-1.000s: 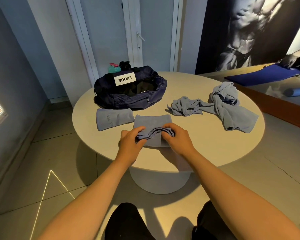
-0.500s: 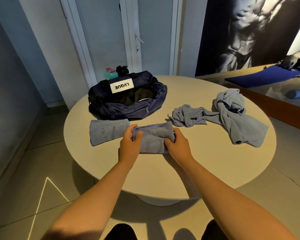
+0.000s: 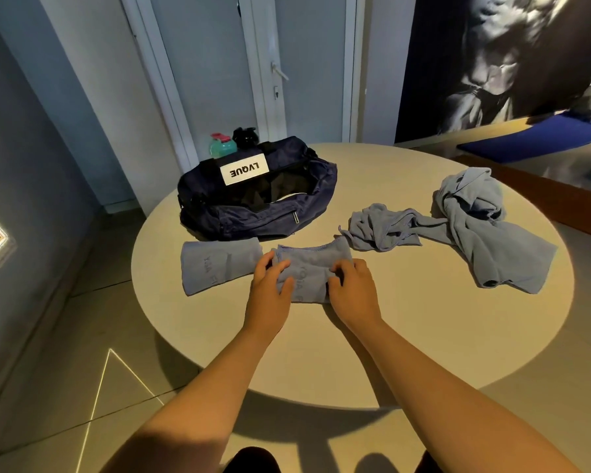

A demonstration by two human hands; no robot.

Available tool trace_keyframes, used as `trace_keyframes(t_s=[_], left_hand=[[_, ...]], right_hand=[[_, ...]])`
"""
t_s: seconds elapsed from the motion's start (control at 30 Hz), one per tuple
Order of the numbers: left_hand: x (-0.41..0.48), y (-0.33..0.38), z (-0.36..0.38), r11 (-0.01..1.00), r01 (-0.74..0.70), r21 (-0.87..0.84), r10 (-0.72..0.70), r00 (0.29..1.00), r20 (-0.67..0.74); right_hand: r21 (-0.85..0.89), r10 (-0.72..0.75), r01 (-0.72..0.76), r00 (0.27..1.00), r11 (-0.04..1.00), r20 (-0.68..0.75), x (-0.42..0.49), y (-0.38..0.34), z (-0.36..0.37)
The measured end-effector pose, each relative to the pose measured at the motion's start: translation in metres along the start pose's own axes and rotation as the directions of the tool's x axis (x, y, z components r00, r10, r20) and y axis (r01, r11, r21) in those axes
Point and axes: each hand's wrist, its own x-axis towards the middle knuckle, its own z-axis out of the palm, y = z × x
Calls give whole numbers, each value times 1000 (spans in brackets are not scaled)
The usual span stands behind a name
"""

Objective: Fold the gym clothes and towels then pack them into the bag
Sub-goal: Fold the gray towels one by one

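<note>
Blue-grey cloth, a small towel (image 3: pixel 313 268) doubled into a thick band, lies on the round bench (image 3: pixel 406 336) slightly to the nine o'clock side of centre, counting the person's edge as six o'clock. The left hand (image 3: pixel 270 288) grips its left end, with the fingers (image 3: pixel 282 266) curled over the edge and the thumb on top. The right hand (image 3: pixel 352 291) takes the right end the same way, its fingers (image 3: pixel 338 268) bent and pinching the upper layer. Holding both ends at once probably keeps the layers lined up, so the fold lands square and does not slide apart.

Just beside the towel, at its nine o'clock, rests a finished folded piece (image 3: pixel 219 268), flat and rectangular. It seems parked there so that folded things gather in one place close to the bag (image 3: pixel 253 213). That navy bag sits at eleven o'clock on the bench with its mouth unzipped and gaping, ready to be filled. A teal bottle (image 3: pixel 222 146) shows just behind it.

Toward two and three o'clock lie a crumpled cloth (image 3: pixel 382 227) and a larger garment (image 3: pixel 485 240), touching each other and unfolded. They are kept apart from the tidy side, and I judge them to be the work that remains.
</note>
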Motion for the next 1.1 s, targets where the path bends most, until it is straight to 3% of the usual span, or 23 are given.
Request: trace_keyframes(t_s=[0.1,0.27,0.43,0.53,0.7,0.83,0.93,1.03,1.1], left_hand=[[1,1,3,1000,2,-15,-1,998,61],[1,7,5,994,102,28,-103,995,18],[-5,13,-5,995,87,-57,-86,996,14],[-11,15,-7,995,36,-96,-31,998,53],[-13,12,-1,988,-102,115,94,993,76],[-23,23,3,995,-62,73,57,996,70],[-37,33,1,998,13,-66,-10,998,56],[-50,37,1,985,-62,-162,77,993,90],[-52,36,0,987,-86,-136,89,996,13]], right_hand=[[-120,-12,13,1000,993,14,2,2,2],[-361,58,-28,996,932,71,1,-1,2],[-292,72,-52,996,955,59,-4,-3,-4],[-270,-12,3,999,963,-31,-16,-2,-9],[-430,-129,25,968,902,-214,-34,-7,-12],[-492,-64,-6,990,871,-125,-47,-2,-11],[-460,16,-24,1000,888,-22,-50,-1,-14],[-354,61,-81,996,932,-69,-51,-2,-21],[-324,52,-83,993,942,-103,-52,-3,-25]])
